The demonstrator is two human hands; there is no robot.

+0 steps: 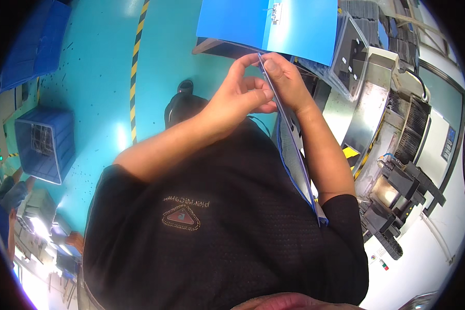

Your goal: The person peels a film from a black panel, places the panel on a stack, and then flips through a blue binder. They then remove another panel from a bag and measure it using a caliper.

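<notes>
Both hands grasp the long, thin blue-edged grey plastic strip (294,155) at its top end, chest-high: left hand (237,98) pinches, right hand (287,82) grips. Keep the strip straight; support its lower end.

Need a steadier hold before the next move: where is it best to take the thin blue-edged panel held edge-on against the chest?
Probably at the top end of the blue-edged panel, pinched across its flat faces from both sides, as the left hand and right hand do. It stands edge-on and thin.
</notes>
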